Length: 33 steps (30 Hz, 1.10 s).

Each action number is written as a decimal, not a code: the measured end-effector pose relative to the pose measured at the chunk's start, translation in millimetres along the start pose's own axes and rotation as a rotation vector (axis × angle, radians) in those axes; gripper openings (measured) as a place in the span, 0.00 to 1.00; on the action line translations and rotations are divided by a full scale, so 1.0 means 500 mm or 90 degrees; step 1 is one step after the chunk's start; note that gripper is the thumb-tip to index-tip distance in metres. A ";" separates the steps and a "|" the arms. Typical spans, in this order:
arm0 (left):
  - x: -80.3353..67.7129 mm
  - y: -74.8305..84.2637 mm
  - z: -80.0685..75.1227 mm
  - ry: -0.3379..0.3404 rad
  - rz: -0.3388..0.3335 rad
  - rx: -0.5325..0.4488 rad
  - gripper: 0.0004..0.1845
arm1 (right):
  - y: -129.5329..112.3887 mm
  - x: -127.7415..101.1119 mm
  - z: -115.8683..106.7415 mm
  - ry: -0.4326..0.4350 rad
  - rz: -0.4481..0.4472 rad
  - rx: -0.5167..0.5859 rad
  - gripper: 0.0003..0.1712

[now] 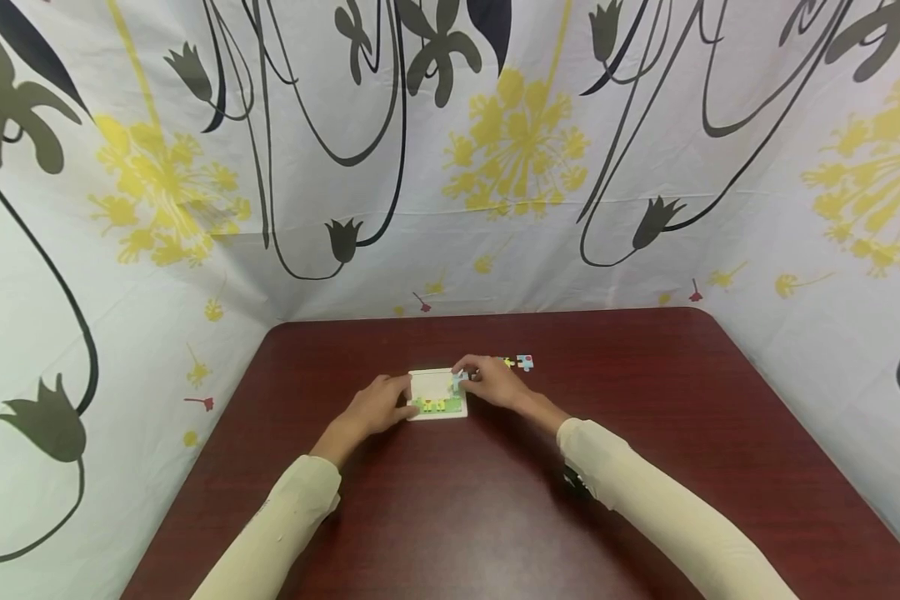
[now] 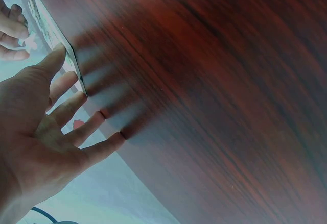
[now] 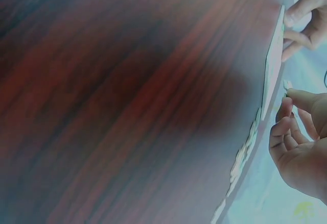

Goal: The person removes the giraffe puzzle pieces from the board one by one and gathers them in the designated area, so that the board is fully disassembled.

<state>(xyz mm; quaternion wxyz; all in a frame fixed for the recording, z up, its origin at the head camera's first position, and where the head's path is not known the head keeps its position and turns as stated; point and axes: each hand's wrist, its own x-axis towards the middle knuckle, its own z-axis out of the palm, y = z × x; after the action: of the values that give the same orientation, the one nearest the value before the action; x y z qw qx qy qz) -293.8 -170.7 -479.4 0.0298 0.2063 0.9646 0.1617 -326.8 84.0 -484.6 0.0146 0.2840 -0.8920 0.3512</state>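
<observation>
A small jigsaw puzzle tray [image 1: 429,385] with a pale rim lies on the dark red table. Joined green-and-yellow puzzle pieces [image 1: 437,406] fill its near side, and the rest of its floor is mostly bare. At the tray's left edge, my left hand [image 1: 375,407] touches the rim; the left wrist view shows its fingers spread and fairly straight. Over the tray's right side, my right hand [image 1: 495,382] pinches a light blue puzzle piece [image 1: 459,379] between thumb and fingers. In the right wrist view this piece [image 3: 287,85] is held above the surface.
Loose puzzle pieces [image 1: 525,362] lie on the table just right of the tray, partly hidden behind the right hand. Beyond the wood-grain table [image 1: 570,533] hangs a white cloth [image 1: 435,208] with printed flowers, along the back and both sides.
</observation>
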 end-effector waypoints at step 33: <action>-0.001 -0.004 -0.004 -0.003 0.016 0.001 0.14 | 0.110 -0.089 -0.119 0.040 0.074 -0.034 0.11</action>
<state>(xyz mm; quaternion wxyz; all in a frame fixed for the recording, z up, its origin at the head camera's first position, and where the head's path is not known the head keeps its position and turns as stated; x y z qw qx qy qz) -294.6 -173.2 -478.1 0.0299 0.2186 0.9620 0.1610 -328.4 176.5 -484.0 0.0298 0.2200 -0.9151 0.3366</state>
